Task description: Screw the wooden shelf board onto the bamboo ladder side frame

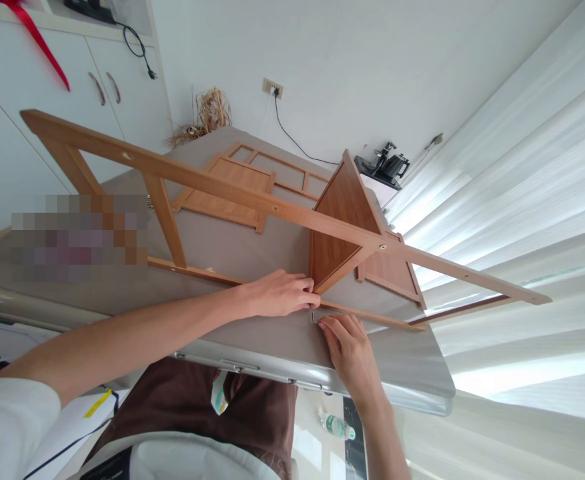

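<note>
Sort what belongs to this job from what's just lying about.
Likely for the job:
- bent tool, in the right hand
- big frame
- upright panel
- flat left panel
- flat right panel
- rear frame

Apparently just lying about:
- bottle
- ribbon
- dried stalks

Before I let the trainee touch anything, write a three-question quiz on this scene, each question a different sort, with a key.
1. Open: where is the left hand placed on the joined wooden frame and wooden panel?
2. True or false: the wooden frame lies flat on the gray tabletop.
3. Multiple choice: at whose fingertips is the small L-shaped hex key?
A. Left
B. Right
C. Neither

Key:
1. At the panel's lower near corner, by the frame's lower rail.
2. False; it stands on edge.
3. B, the right hand.
</note>
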`<state>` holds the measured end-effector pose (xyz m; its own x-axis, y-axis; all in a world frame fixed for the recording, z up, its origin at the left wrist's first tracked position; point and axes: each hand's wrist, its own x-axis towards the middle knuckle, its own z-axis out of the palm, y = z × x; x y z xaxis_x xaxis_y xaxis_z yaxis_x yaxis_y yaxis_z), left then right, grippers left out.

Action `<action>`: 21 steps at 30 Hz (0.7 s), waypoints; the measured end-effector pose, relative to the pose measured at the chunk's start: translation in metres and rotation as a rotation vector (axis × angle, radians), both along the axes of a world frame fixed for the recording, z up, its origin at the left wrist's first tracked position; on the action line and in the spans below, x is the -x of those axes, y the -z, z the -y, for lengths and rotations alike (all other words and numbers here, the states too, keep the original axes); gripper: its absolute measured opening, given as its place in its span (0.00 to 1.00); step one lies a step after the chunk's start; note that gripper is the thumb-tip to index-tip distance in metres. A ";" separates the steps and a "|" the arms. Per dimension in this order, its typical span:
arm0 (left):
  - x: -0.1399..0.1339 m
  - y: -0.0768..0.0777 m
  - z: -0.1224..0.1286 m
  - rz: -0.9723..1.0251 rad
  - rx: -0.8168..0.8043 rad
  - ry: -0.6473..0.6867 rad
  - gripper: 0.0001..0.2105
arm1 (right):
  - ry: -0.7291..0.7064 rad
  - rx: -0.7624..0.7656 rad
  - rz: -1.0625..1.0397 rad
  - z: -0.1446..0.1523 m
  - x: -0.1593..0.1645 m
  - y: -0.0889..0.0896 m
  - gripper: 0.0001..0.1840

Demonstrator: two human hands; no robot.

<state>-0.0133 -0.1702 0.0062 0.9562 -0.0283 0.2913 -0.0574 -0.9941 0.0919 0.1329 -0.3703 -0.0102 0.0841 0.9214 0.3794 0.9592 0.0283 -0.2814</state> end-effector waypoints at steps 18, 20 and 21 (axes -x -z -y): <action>0.000 0.000 0.000 0.031 -0.007 0.012 0.04 | 0.024 -0.018 0.081 -0.011 0.003 -0.005 0.10; 0.000 0.000 0.000 0.029 -0.009 0.011 0.05 | 0.026 -0.024 0.084 -0.011 0.005 -0.006 0.11; 0.000 0.000 0.000 0.028 -0.008 0.012 0.05 | 0.027 -0.028 0.089 -0.011 0.005 -0.007 0.11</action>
